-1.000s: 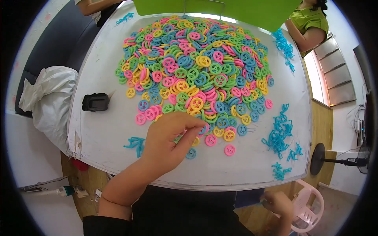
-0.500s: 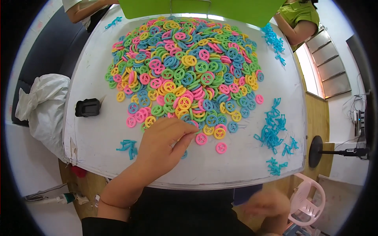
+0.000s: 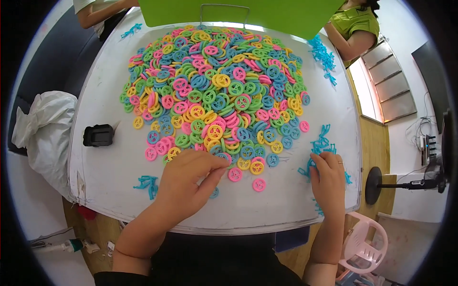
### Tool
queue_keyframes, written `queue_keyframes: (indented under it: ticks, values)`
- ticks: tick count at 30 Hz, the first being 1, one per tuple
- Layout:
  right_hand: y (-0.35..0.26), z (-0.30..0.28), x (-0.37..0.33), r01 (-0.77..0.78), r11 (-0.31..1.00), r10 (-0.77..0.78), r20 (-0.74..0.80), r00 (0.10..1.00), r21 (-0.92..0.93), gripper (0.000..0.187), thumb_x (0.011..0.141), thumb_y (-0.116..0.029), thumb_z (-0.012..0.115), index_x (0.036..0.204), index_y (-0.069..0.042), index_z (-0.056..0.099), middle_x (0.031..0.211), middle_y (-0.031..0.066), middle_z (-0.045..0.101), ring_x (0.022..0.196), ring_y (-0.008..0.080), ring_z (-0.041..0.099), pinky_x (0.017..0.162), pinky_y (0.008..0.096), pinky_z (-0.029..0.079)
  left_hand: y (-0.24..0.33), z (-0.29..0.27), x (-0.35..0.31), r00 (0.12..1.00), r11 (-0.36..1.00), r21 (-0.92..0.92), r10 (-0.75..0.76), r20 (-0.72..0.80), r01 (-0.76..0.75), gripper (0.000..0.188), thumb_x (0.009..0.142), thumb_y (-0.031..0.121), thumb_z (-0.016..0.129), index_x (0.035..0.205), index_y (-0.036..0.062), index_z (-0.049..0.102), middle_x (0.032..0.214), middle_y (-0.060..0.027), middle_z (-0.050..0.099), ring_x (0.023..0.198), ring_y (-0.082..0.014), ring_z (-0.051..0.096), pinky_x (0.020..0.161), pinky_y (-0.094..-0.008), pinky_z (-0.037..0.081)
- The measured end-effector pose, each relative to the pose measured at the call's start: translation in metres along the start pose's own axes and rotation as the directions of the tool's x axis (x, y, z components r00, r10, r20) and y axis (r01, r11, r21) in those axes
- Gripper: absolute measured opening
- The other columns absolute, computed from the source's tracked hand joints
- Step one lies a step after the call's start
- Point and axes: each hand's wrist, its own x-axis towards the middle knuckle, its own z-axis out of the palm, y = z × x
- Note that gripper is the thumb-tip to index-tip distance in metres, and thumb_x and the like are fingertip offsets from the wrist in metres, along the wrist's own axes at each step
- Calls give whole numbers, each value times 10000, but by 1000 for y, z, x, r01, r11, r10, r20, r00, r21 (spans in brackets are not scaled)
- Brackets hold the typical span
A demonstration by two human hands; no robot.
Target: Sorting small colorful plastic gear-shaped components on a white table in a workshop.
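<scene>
A big heap of small spoked plastic wheels [image 3: 222, 81] in pink, yellow, green and blue covers the middle of the table. At its near edge my left hand [image 3: 188, 178] has thumb and forefinger pinched at the rim of a pink wheel [image 3: 228, 157], partly hidden by the fingers. To the right, my right hand [image 3: 329, 178] is over a cluster of blue forked plastic pieces [image 3: 323, 138]. Its thumb and fingers close on one blue piece [image 3: 311, 163]. Single pink wheels [image 3: 259, 185] lie between the two hands.
Blue pieces also lie at near left [image 3: 147, 185] and far right [image 3: 322, 55]. A black tray [image 3: 98, 135] stands at left. A green board [image 3: 238, 16] crosses the far edge, with people on both sides. A pink chair [image 3: 365, 243] is at lower right.
My right hand has risen from below the table's near edge onto the blue pieces. My left hand stays at the heap, while the whole view has shifted slightly.
</scene>
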Motion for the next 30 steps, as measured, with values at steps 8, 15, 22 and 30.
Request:
queue_keyframes:
  ticks: [8, 15, 22, 30]
  values:
    - [-5, -6, 9, -18, 936, 36, -44, 998, 351, 193, 836, 64, 708, 1020, 15, 737, 951, 120, 682, 850, 247, 641, 772, 354, 521, 1, 1, -1, 1000, 1000, -14, -2, 24, 2, 157, 846, 18, 758, 993, 71, 753, 865, -82, 719, 807, -266, 681, 710, -370, 514]
    - [11, -5, -3, -177, 496, 339, -2, 941, 850, 228, 946, 98, 624, 1152, 43, 705, 1075, 64, 650, 859, 101, 642, 664, 241, 582, 1, 1, -1, 999, 998, -63, 20, 36, -18, 166, 839, -6, 755, 989, 64, 764, 869, -78, 729, 811, -252, 692, 711, -351, 516]
    - [-27, 4, 1, -31, 539, 158, -65, 985, 842, 195, 912, 115, 644, 1068, 22, 713, 1041, 67, 638, 850, 98, 622, 667, 268, 569, 4, 3, -1, 996, 994, -102, 41, 84, -32, 215, 830, 5, 766, 1033, 76, 760, 929, -69, 729, 868, -246, 688, 736, -348, 520]
    - [-104, 3, 5, -48, 499, -37, 77, 996, 866, 198, 828, 66, 760, 1002, -25, 747, 893, 73, 682, 777, 149, 683, 640, 266, 530, 18, 12, -9, 944, 958, -162, 266, 196, -236, 472, 780, 116, 879, 1207, 103, 679, 1191, -112, 656, 1079, -292, 657, 826, -386, 551]
